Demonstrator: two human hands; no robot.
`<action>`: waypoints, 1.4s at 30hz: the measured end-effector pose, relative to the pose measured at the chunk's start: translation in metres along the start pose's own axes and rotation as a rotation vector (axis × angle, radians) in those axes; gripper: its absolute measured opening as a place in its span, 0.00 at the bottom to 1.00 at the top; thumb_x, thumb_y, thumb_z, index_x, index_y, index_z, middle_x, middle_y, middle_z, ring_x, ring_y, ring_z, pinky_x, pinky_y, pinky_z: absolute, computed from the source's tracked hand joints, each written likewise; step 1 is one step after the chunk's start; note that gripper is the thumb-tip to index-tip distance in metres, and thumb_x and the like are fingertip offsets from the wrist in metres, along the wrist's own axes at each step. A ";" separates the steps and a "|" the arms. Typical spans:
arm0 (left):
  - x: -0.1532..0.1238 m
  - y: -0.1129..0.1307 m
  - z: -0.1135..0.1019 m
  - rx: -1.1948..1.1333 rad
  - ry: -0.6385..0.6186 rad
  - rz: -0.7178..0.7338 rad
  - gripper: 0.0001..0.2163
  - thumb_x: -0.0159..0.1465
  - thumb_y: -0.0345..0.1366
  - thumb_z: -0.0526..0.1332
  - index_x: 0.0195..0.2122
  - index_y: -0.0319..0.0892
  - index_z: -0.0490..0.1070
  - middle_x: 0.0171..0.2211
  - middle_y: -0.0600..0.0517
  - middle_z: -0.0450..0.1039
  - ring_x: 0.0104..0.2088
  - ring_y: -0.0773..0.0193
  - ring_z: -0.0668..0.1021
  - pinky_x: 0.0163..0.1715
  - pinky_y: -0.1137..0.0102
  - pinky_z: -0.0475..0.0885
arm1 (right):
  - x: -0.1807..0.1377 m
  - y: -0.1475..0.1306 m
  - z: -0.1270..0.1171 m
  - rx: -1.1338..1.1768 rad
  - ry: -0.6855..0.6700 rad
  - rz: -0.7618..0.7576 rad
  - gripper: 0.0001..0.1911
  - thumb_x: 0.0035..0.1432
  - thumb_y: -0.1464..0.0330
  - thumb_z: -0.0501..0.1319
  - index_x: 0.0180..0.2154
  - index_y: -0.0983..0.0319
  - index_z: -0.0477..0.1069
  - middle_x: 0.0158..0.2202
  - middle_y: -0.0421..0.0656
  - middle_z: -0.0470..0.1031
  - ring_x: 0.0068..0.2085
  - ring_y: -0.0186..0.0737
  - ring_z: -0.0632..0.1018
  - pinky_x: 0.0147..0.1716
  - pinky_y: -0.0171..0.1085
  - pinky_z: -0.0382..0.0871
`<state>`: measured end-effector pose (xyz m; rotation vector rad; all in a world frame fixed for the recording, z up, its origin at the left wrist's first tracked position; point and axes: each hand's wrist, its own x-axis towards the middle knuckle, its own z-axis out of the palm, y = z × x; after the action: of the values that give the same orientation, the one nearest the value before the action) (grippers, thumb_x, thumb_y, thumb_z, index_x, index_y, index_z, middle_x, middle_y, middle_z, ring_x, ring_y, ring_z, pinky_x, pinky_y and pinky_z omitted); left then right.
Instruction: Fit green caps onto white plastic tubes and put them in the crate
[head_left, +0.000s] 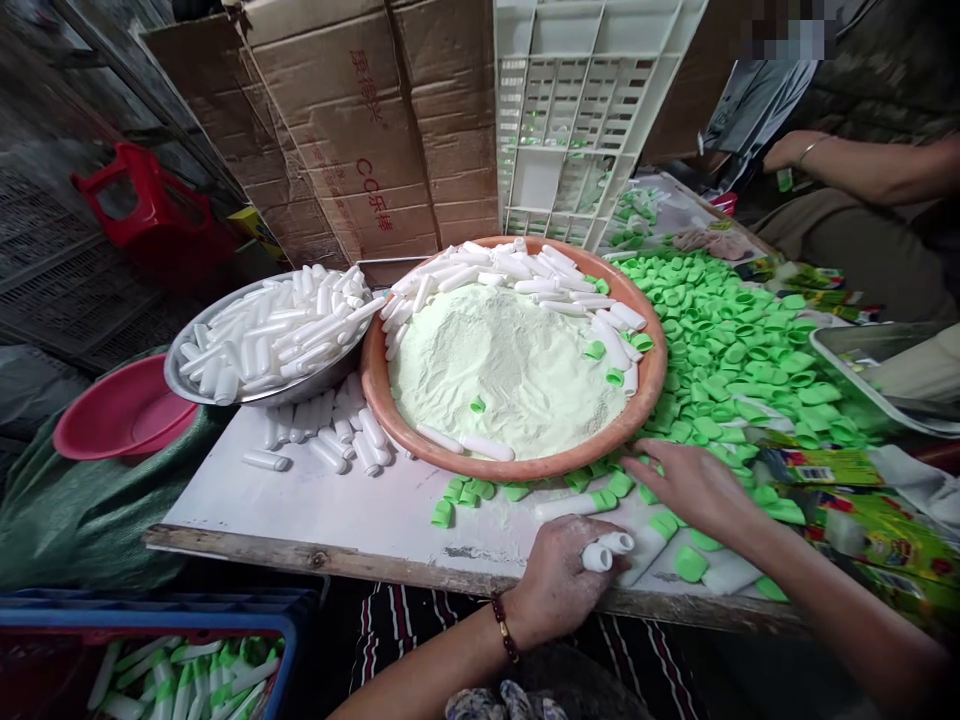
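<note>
My left hand (pixel 559 582) is at the table's front edge, curled around two white plastic tubes (pixel 607 550) whose ends stick out past the fingers. My right hand (pixel 694 487) rests with fingers spread among loose green plastic caps (pixel 727 350), close to a single white tube (pixel 574 506). The caps lie in a wide heap on the white table (pixel 375 520). A terracotta-coloured basin (pixel 645 380) holds a mound of pale green powder (pixel 502 370), with white tubes along its inner rim. More white tubes fill a steel bowl (pixel 259 392) to the left.
A blue crate (pixel 150 620) of green-capped white tubes sits below the table's left end. Beyond stand a red plastic bowl (pixel 120 410), a red stool (pixel 150 210), flattened cardboard (pixel 337 120) and a white plastic crate (pixel 577 120). A co-worker's arm (pixel 877 165) is at upper right.
</note>
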<state>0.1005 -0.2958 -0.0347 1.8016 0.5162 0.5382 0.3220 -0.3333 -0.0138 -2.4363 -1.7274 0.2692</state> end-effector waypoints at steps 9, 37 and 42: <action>-0.001 -0.006 0.000 -0.005 0.001 0.021 0.06 0.62 0.33 0.63 0.39 0.41 0.77 0.34 0.50 0.79 0.34 0.62 0.77 0.37 0.72 0.70 | -0.013 -0.004 -0.006 0.309 0.060 -0.057 0.18 0.58 0.50 0.56 0.31 0.57 0.72 0.28 0.40 0.78 0.29 0.42 0.77 0.29 0.37 0.68; 0.002 -0.013 0.004 0.074 -0.049 0.070 0.12 0.67 0.38 0.55 0.29 0.39 0.72 0.28 0.51 0.73 0.29 0.64 0.72 0.31 0.72 0.64 | -0.065 -0.049 -0.031 0.338 -0.101 -0.290 0.12 0.64 0.59 0.56 0.35 0.58 0.73 0.33 0.40 0.78 0.34 0.38 0.78 0.35 0.35 0.69; -0.001 -0.009 0.000 0.016 0.035 -0.019 0.08 0.64 0.35 0.60 0.29 0.39 0.72 0.28 0.53 0.73 0.29 0.65 0.71 0.31 0.72 0.62 | -0.039 -0.036 -0.022 0.359 -0.002 -0.051 0.16 0.64 0.55 0.54 0.38 0.58 0.75 0.36 0.41 0.79 0.38 0.41 0.78 0.38 0.37 0.69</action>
<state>0.0989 -0.2938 -0.0436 1.8039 0.5628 0.5543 0.2811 -0.3587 0.0176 -2.1323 -1.5790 0.5261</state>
